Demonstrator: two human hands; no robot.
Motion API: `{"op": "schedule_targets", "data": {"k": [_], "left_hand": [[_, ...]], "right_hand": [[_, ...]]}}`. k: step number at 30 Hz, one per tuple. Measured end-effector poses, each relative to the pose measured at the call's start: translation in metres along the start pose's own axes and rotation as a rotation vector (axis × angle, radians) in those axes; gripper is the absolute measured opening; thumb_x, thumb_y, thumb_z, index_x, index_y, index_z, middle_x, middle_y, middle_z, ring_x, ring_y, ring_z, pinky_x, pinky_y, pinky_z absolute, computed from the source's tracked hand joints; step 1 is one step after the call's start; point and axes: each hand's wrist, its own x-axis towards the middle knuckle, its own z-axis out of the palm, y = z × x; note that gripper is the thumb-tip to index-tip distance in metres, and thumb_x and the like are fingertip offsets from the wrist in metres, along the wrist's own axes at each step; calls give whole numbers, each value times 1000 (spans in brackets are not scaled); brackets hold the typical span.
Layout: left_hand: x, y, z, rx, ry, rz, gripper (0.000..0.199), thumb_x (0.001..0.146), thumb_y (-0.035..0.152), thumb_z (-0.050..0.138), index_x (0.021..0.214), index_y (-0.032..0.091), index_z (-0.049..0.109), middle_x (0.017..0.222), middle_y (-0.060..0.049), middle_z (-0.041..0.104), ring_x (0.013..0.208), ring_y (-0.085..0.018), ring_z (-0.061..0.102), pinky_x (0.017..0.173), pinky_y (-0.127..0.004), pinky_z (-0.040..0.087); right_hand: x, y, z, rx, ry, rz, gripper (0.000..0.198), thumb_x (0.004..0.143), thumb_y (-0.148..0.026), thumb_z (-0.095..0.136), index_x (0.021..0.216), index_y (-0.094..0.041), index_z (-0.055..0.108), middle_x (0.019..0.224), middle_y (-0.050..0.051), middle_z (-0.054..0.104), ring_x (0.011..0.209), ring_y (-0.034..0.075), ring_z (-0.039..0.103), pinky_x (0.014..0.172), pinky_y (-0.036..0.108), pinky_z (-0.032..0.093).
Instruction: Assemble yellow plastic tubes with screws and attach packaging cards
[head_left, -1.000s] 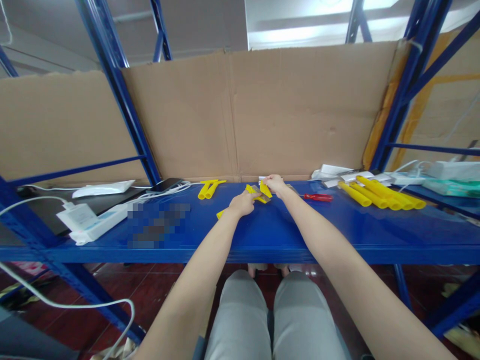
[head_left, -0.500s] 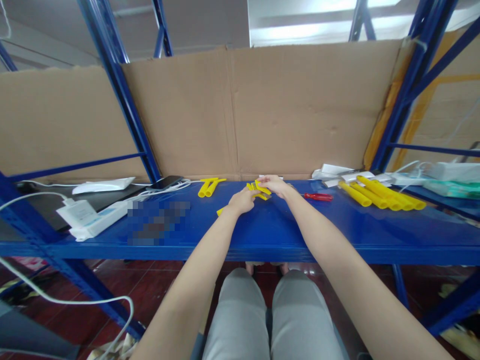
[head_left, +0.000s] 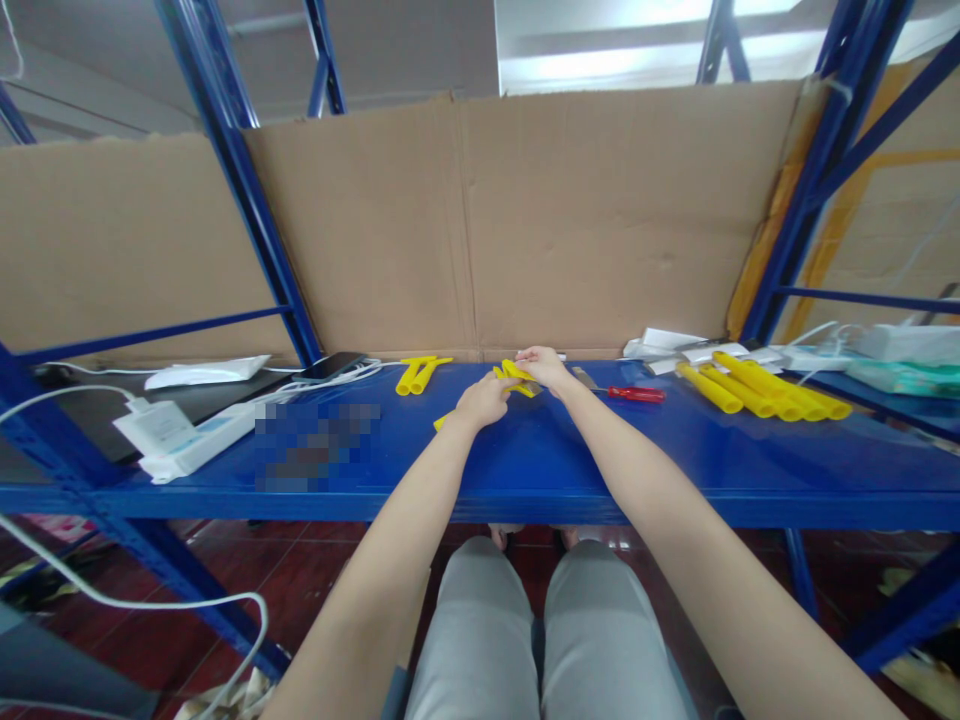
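Note:
My left hand [head_left: 484, 402] is closed around a yellow T-shaped plastic tool; its handle end [head_left: 441, 423] pokes out below the wrist. At the far side of that hand shows a yellow head piece [head_left: 517, 372], and my right hand [head_left: 543, 366] pinches at it with bent fingers. A small greyish flat part [head_left: 531, 388] lies against the yellow head, too small to make out. Fingers hide much of where the pieces meet. Right of my hands lies a red-handled screwdriver [head_left: 636, 394]. Two more yellow T-shaped tools [head_left: 418, 374] rest behind to the left.
Several yellow tubes [head_left: 772, 390] lie at the right on the blue shelf [head_left: 540, 465], with white papers [head_left: 667, 345] behind. A white power strip [head_left: 202, 445], cables and a dark phone [head_left: 334, 365] are at the left. Cardboard [head_left: 600, 220] stands along the back.
My right hand has shifted slightly, and the yellow piece at its fingers has turned and come closer to the one in my left hand. The left hand stays nearly still.

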Motion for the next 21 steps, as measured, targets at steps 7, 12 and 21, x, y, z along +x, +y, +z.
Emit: {"op": "schedule_targets", "data": {"k": [7,12,21], "left_hand": [[2,-3,4,-3,78,34,46,90,16,44,131,33,57,115,-6,65,109,-20,60,94,-30,46],[4,-5,5,7,108,34,43,88,17,49,127,33,61,116,-5,68,108,-21,62,93,-29,47],[6,-5,6,-18,153,-3,35,86,19,56,119,26,66,115,-4,69,112,-20,61,99,-29,43]], "right_hand": [[7,4,9,-26,106,-12,16,68,0,57,71,-14,66,70,0,67,63,9,59,66,20,48],[5,5,10,-45,115,-9,16,67,-1,56,70,-14,66,69,0,67,63,9,59,64,20,47],[4,8,11,-109,113,-24,15,70,-6,54,72,-14,65,71,1,67,65,10,59,62,19,46]]}}
